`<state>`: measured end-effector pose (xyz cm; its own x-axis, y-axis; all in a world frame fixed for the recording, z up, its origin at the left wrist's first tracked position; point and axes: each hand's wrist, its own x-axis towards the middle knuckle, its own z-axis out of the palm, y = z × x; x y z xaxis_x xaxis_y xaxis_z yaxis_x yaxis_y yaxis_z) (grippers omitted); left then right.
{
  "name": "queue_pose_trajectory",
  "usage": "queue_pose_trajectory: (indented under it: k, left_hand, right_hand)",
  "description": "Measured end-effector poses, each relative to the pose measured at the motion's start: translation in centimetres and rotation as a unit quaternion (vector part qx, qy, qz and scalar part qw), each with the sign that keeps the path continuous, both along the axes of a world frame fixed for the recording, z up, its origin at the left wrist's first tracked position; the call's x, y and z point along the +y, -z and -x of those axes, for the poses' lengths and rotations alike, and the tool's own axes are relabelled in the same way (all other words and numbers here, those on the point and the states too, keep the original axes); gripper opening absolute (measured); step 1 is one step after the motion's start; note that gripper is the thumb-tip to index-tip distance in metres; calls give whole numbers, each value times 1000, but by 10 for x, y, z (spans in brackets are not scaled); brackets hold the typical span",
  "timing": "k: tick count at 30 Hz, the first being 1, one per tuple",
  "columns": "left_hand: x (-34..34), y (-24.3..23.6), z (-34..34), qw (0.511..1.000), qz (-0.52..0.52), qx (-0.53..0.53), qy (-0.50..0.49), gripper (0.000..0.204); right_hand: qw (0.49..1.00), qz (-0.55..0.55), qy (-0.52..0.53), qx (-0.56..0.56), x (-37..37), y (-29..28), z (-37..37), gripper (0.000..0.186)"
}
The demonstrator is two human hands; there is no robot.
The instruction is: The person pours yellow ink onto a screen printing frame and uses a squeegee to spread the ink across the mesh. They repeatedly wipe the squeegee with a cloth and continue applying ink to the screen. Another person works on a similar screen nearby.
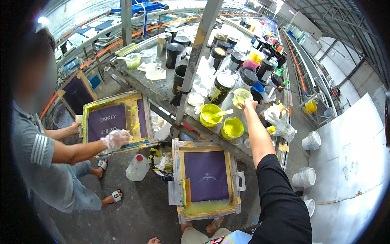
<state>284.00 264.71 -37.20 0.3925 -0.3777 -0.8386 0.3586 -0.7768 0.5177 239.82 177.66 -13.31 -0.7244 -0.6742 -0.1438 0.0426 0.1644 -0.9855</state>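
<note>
My right hand (248,105) is closed on a small translucent cup (241,96) of pale yellow contents, with a stick in it, at the table edge. Below it stand two tubs of bright yellow ink (232,129), the left one (209,112) with a stirring stick across it. Lidded dark cans (221,88) stand beside the cup. A framed screen (205,171) with purple mesh and a pale emblem is upright before my legs, a clear plastic piece (175,193) at its left side. My left hand (154,240) shows only fingertips at the bottom edge, slightly apart.
At left, a co-worker (61,154) holds another screen (93,118) with a plastic-gloved hand at it. A jug (136,168) and cluttered container (160,162) sit on the floor. A metal post (183,101) rises at the table. White buckets (304,177) line the right.
</note>
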Motion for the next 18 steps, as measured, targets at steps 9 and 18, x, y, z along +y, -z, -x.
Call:
queue_pose_trajectory:
  k: [9,18]
  left_hand:
    - [-13,32,11,981,116,-147,-53,17]
    - [-168,-132,114,861,335,-354,-144,25]
  right_hand:
    - [983,159,-79,-49,51,-133,54,44]
    - [918,219,-318,-84,232,-203,83,52]
